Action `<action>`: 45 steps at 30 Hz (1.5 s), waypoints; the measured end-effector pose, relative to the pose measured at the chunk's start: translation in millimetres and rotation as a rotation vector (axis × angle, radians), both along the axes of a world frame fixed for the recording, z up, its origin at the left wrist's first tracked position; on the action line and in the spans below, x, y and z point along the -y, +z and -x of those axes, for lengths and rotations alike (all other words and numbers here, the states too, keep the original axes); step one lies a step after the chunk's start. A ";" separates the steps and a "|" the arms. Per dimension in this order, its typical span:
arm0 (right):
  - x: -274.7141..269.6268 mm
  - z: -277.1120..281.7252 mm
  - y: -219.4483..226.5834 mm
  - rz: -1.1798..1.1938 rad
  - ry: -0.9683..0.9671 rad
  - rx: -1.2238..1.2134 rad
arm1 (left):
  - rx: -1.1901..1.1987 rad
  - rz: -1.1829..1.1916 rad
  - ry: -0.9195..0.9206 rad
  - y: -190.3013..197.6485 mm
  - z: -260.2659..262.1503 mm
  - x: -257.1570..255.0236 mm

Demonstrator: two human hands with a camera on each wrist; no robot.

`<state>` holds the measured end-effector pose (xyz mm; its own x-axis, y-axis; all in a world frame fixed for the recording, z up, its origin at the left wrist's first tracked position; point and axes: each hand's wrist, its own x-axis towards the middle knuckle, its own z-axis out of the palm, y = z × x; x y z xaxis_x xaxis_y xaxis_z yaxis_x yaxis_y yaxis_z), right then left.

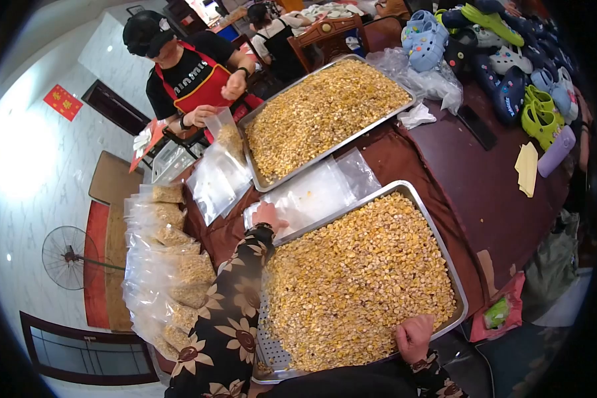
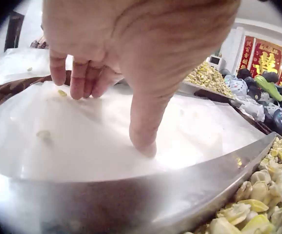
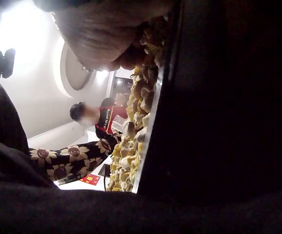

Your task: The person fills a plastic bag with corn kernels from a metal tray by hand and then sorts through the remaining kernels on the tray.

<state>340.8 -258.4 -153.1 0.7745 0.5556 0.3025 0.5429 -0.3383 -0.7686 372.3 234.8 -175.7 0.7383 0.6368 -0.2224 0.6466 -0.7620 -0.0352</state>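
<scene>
My left hand [image 1: 268, 217] reaches over a stack of clear plastic bags [image 1: 315, 198] between two metal trays. In the left wrist view its fingertips and thumb [image 2: 144, 131] touch the top bag, spread apart with nothing between them. A few loose kernels [image 2: 43, 134] lie on the bags. Yellow and whitish corn kernels [image 1: 358, 285] fill the near tray [image 1: 455, 282], whose perforated bottom shows at the left end. My right hand [image 1: 416, 337] rests on the kernels at the near right rim, fingers loosely bent; shadow darkens it in the right wrist view [image 3: 112, 34].
A second tray [image 1: 325, 144] of kernels stands farther back. Beside it a person in a red apron [image 1: 202, 86] holds a partly filled bag [image 1: 229, 138]. Filled bags [image 1: 169, 265] are lined up at left. At right are a phone [image 1: 476, 127] and a heap of clogs [image 1: 504, 60].
</scene>
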 end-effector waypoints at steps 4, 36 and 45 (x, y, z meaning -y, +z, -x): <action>1.0 0.1 -0.6 -0.002 0.000 0.002 | 0.021 -0.037 -0.036 -8.0 0.9 1.2; -6.4 3.8 11.2 0.009 -0.063 0.042 | -0.123 0.220 0.077 11.0 -11.0 -14.7; -2.2 3.9 -1.7 -0.017 -0.070 0.029 | -0.074 0.113 -0.142 7.2 -9.7 -5.7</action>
